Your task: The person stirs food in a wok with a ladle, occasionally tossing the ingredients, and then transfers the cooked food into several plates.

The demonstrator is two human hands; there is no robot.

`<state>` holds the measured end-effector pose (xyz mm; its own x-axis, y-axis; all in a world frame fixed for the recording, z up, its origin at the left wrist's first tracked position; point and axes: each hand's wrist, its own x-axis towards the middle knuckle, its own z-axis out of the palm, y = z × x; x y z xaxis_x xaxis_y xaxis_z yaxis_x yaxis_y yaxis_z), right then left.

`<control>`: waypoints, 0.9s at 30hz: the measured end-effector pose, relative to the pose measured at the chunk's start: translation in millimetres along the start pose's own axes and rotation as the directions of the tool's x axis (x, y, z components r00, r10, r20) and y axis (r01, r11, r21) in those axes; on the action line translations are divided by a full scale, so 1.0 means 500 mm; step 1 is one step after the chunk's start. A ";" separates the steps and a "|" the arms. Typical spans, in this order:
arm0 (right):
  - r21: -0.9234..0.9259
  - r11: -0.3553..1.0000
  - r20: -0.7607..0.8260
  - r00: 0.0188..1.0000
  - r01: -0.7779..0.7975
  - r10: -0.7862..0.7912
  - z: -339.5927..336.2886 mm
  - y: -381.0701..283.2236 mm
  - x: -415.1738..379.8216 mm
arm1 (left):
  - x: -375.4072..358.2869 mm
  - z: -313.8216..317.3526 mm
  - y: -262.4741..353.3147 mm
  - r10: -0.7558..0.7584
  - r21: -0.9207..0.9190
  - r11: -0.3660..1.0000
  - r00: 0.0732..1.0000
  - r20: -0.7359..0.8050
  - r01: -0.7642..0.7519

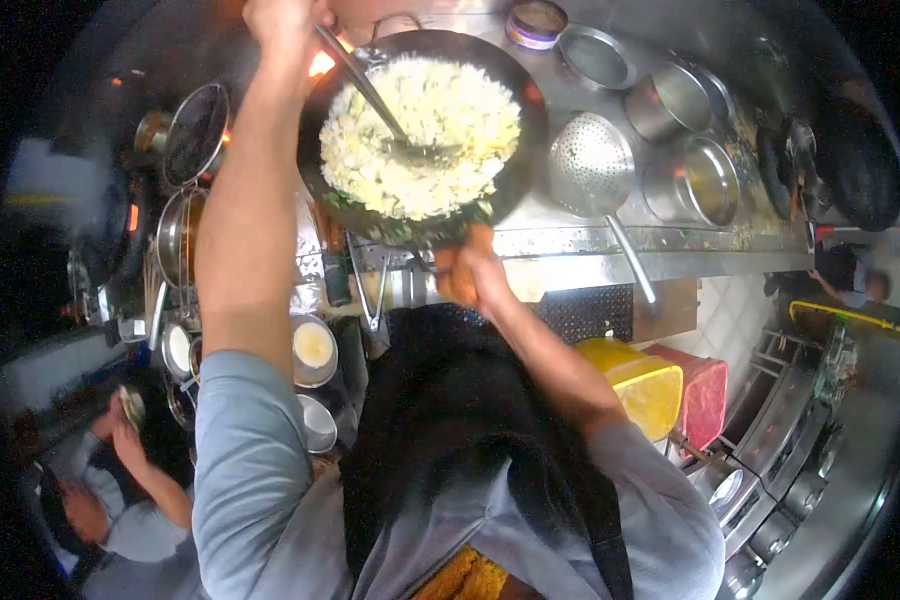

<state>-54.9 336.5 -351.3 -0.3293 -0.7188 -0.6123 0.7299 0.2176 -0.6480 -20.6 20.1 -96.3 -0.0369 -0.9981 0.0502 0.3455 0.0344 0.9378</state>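
Note:
A black wok (526, 150) full of white and pale yellow rice (435, 100), with dark green leaves (410, 228) along its near side, sits at the top centre. My left hand (282, 25), closed, grips the handle of a metal ladle (365, 90), whose bowl is in the rice. Below the wok's near edge, my right hand (468, 272) is closed on the wok handle, with an orange-brown cloth at the grip. Flame glows at the wok's left side.
A perforated skimmer (592, 165), metal pots (667, 103) and a round tin (536, 25) are on the steel counter at right. Yellow (645, 390) and red (700, 400) bins stand below. Strainers (195, 135) and bowls (314, 350) are at left. Another person (140, 500) is at lower left, another (850, 280) far right.

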 end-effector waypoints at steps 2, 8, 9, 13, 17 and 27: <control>0.028 0.999 0.011 1.000 -0.022 0.022 -0.044 0.023 -0.053 | -0.035 -0.004 0.072 0.043 -0.045 0.998 0.999 0.006 -0.043; 0.086 0.984 0.154 0.978 -0.158 0.143 0.039 -0.068 0.079 | -0.219 -0.010 0.085 0.274 0.132 0.954 0.962 -0.011 -0.270; 0.088 0.983 0.157 0.977 -0.158 0.143 0.028 -0.048 0.089 | -0.204 -0.017 0.033 0.228 0.067 0.972 0.973 -0.023 -0.226; 0.001 1.000 0.110 0.994 -0.019 0.019 -0.085 0.061 0.070 | -0.109 -0.016 0.002 0.239 -0.235 0.945 0.971 0.016 -0.229; 0.067 0.998 0.120 0.993 -0.007 -0.001 -0.078 -0.017 -0.018 | -0.146 0.003 0.171 0.309 -0.071 0.950 0.943 0.123 -0.303; 0.130 0.991 0.042 0.999 -0.011 0.005 0.028 -0.049 0.269 | -0.149 0.054 -0.094 0.131 0.269 0.949 0.981 0.145 -0.166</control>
<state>-109.0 225.3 -411.4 -0.2999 -0.7447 -0.5962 0.8051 0.1377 -0.5770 -59.5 94.2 -134.7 -0.1266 -0.9669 0.2215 0.0821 0.2123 0.9737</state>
